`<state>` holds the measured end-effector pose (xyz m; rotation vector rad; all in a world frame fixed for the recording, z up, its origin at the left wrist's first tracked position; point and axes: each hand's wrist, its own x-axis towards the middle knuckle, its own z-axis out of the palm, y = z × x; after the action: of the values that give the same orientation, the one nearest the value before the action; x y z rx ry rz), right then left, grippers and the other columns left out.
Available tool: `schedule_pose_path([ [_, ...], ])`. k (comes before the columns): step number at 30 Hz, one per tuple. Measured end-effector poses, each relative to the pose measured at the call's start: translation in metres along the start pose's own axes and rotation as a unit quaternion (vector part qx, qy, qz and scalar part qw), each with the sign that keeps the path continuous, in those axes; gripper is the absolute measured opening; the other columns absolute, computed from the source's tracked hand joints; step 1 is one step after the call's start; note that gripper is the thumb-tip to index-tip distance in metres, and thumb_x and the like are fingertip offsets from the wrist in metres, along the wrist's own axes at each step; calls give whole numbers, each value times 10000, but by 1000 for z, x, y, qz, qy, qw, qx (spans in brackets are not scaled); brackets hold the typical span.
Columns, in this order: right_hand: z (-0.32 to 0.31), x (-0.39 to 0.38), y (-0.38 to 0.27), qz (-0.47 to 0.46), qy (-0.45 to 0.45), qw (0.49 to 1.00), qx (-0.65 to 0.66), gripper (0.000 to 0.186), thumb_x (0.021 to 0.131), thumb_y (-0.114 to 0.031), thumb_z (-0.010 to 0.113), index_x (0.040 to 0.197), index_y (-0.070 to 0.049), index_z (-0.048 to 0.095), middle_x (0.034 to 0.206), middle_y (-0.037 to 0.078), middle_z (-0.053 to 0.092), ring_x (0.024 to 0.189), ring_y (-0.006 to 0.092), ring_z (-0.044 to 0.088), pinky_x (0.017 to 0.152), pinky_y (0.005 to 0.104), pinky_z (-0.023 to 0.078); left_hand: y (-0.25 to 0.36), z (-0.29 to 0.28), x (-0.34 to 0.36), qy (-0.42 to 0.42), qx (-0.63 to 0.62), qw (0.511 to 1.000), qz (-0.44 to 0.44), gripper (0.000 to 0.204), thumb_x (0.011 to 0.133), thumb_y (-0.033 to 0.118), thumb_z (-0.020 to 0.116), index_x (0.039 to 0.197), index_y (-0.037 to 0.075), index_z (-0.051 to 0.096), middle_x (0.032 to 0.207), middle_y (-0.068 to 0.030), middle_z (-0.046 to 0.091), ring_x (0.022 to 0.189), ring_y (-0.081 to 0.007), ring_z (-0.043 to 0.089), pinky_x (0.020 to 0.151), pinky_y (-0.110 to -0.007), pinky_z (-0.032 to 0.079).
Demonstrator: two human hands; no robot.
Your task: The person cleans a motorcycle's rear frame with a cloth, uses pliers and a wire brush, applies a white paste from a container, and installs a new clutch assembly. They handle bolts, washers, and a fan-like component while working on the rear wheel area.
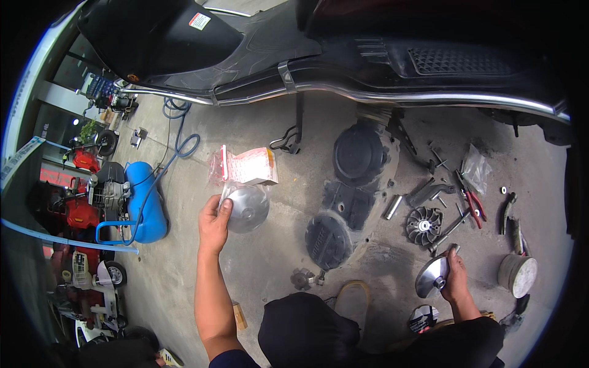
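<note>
My left hand (pixel 215 224) pinches the edge of a clear plastic bag with a shiny round metal disc (pixel 249 210) inside, held above the floor. Just beyond it lies a white and red carton (pixel 251 165). On the right, my right hand (pixel 458 281) grips a bare, cone-shaped metal pulley disc (pixel 431 275) by its rim side, the short hub showing at its middle. The finned fan wheel (pixel 423 225) lies on the floor just beyond that hand. Between the hands is a long black engine cover (pixel 350 205) with two round ends.
A scooter's black side (pixel 368 55) and its chrome rail (pixel 380 96) span the far edge. Red-handled pliers (pixel 472 207), a socket (pixel 393 207) and a plastic bag (pixel 475 170) lie right. A white can (pixel 517 276) stands at far right, a blue air compressor (pixel 146 205) left.
</note>
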<state>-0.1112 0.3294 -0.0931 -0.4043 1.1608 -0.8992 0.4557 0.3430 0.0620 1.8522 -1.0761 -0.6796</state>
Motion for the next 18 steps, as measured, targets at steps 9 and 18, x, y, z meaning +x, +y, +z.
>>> schedule_pose_path([
  [9,4,-31,-44,-40,-135,984,-113,283,1054,-252,576,899,-34,669,778,-29,592,706,60,498,656,249,416,186,197,-17,-533,91,836,88,234,922,176,812,1081,26,730,941,-62,752,872,-117,680,757,-306,533],
  [18,-26,-79,-74,-51,-198,954,-219,257,1073,-249,574,1243,-57,555,819,-29,543,720,66,471,658,256,412,184,364,-74,-793,179,564,144,382,890,310,800,1164,53,731,1028,-155,769,943,-297,732,845,-398,550],
])
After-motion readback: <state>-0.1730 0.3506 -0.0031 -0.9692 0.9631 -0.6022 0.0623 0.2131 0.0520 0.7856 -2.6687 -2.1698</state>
